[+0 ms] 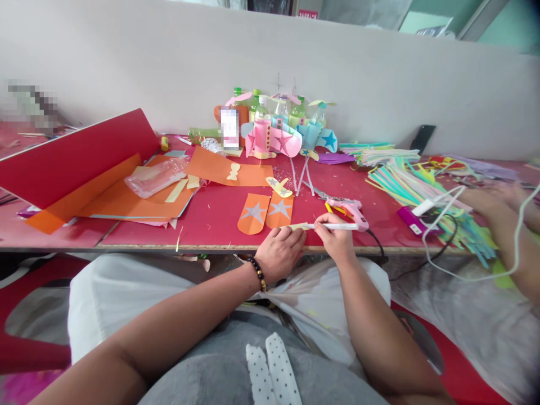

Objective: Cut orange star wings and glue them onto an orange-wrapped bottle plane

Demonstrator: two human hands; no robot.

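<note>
My right hand [336, 239] is closed round a long white pen-like tool [343, 226], its tip pointing left at a small pale yellow paper piece [300, 226] by the table's front edge. That paper lies under the fingers of my left hand [282, 253], which rests flat with a beaded bracelet at the wrist. Just behind my left hand are two orange paper pieces with grey stars, one on the left [253, 214] and one on the right [279, 210]. A yellow paper propeller shape [279, 187] overlaps the right one. Beyond my right hand lies a pink glue gun [348, 209] beside scissors.
Decorated bottles [262, 132] and a phone [230, 128] stand at the back. Orange sheets [139, 197] and a clear plastic piece [157, 177] lie left, near a red board [84, 160]. Pastel strips [415, 185], a purple power block [415, 222] and another person's arms [502, 219] are right.
</note>
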